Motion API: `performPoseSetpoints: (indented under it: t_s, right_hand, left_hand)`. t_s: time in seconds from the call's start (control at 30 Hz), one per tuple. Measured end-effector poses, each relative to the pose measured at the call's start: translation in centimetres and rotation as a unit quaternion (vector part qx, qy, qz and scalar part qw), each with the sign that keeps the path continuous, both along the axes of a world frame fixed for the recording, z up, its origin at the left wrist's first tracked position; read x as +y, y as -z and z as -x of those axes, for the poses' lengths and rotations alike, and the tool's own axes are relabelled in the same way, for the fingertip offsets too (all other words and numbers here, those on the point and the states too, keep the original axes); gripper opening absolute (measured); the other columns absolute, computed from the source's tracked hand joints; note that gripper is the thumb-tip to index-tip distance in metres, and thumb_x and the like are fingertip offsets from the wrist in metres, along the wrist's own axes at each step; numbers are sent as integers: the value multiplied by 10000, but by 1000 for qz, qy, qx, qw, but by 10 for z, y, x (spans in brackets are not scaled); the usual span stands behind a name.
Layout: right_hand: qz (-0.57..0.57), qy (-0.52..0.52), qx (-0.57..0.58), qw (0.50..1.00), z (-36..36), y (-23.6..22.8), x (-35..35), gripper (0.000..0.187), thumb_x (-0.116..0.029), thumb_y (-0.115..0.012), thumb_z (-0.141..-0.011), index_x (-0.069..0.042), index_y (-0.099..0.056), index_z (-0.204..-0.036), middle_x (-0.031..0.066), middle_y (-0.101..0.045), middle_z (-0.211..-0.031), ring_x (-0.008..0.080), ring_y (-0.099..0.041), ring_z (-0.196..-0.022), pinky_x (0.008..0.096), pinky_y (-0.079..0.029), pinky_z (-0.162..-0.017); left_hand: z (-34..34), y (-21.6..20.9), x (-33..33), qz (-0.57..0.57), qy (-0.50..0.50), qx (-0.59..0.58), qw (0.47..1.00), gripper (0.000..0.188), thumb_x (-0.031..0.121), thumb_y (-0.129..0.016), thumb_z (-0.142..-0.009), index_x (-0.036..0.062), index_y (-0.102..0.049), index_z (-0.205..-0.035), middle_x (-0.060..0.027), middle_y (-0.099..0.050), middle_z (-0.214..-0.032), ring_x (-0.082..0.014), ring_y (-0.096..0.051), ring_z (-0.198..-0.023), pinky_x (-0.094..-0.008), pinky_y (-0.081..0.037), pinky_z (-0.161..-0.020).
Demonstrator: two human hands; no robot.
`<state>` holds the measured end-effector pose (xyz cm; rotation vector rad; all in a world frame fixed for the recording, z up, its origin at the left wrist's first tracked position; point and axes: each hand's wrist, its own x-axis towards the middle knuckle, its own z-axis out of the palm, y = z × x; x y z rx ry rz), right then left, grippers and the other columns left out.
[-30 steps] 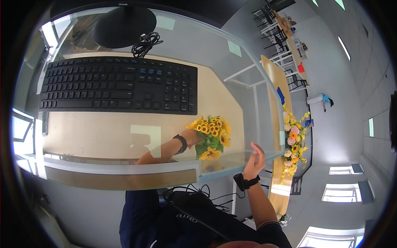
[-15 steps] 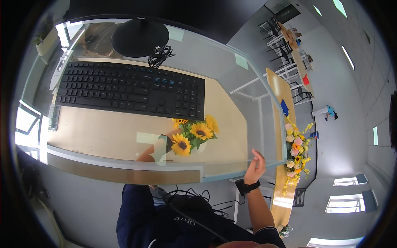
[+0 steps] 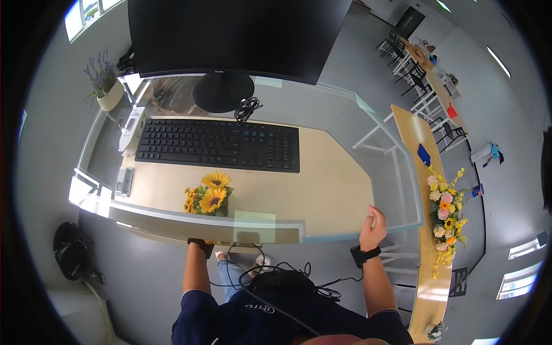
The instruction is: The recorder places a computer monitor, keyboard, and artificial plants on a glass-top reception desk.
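My left hand (image 3: pixel 201 245) is at the front edge of the glass-topped desk, a black band at its wrist. The desk edge hides its fingers, so I cannot tell what they hold. A bit of yellow shows beside the wrist. Just beyond, a bunch of yellow sunflowers (image 3: pixel 211 196) with green leaves shows through the glass, below the black keyboard (image 3: pixel 218 145). My right hand (image 3: pixel 373 226) is by the desk's front right corner. Its fingers are loosely bent, with nothing seen in them, and a black watch (image 3: pixel 365 255) is on that wrist.
A monitor (image 3: pixel 230 40) with a round base and a coiled cable (image 3: pixel 247 108) stand behind the keyboard. To the left are a white box (image 3: pixel 133 129) and potted lavender (image 3: pixel 103 80). A wooden table (image 3: pixel 428 287) with a flower arrangement (image 3: pixel 444 213) runs along the right. Cables hang at my waist.
The sunflowers have shifted left relative to the keyboard. My left forearm, earlier seen through the glass, now shows in front of the desk. The whole view has tilted; my right hand's fingers are more bent.
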<state>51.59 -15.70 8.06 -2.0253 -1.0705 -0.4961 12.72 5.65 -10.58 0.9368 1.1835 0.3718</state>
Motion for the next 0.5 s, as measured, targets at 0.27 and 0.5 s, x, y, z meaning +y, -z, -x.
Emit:
performPoseSetpoints:
  t_s: [0.27,0.5]
  right_hand:
    - [-26,9,-15,1000,-3,-5,-3,147,-24,-500,-725,-57,-588,-838,112,-609,-836,275,-577,-776,338,-461,-660]
    - [-41,28,-21,999,-5,-4,-7,127,-59,-503,-729,-53,-589,-821,114,-610,-836,276,-579,-762,348,-463,-653]
  left_hand:
    - [106,-46,-89,35,-128,19,991,294,302,-457,-776,62,-549,-920,-140,-583,-882,-300,-573,-801,-434,-453,-678]
    - [166,-109,-143,2,-212,32,977,302,307,-442,-793,66,-533,-950,-138,-578,-893,-307,-572,-794,-457,-453,-678]
